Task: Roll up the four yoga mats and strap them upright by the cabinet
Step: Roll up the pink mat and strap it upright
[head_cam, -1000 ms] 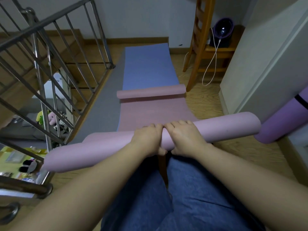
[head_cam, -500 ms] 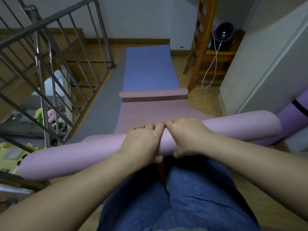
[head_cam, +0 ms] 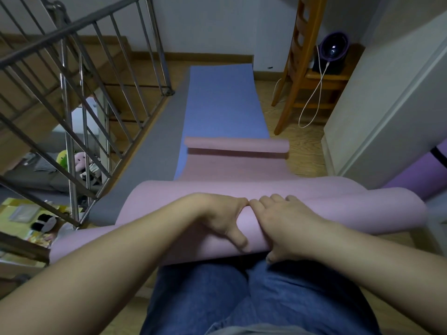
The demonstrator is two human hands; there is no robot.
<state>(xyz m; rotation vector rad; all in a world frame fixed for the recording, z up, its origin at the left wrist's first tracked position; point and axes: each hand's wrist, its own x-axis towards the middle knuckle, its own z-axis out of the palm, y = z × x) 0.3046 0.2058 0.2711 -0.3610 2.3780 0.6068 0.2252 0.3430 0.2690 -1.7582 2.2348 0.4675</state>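
Both my hands grasp the light pink yoga mat (head_cam: 362,209), which lies as a thick roll across the floor just ahead of my knees. My left hand (head_cam: 217,218) curls its fingers over the top with the thumb pressed into the near side. My right hand (head_cam: 287,223) sits touching it, fingers over the roll and thumb tucked beneath. The outer wrap looks loose along the far edge, so I judge this roll needs tightening before it takes a strap.

One mat looks finished: a purple rolled mat (head_cam: 416,172) with a black strap (head_cam: 439,153) round it leans beside the cabinet (head_cam: 387,97) on my right.

Beyond my hands a dusty-rose mat (head_cam: 237,165) lies mostly flat, with only its far end curled into a small roll. It rests on a blue mat (head_cam: 222,100), which is fully spread out. A grey layer (head_cam: 157,151) lies under that, and I cannot tell whether it is a mat or a runner.

So roughly one is done and one is in hand, and the rest are left to roll, strap and stand upright.
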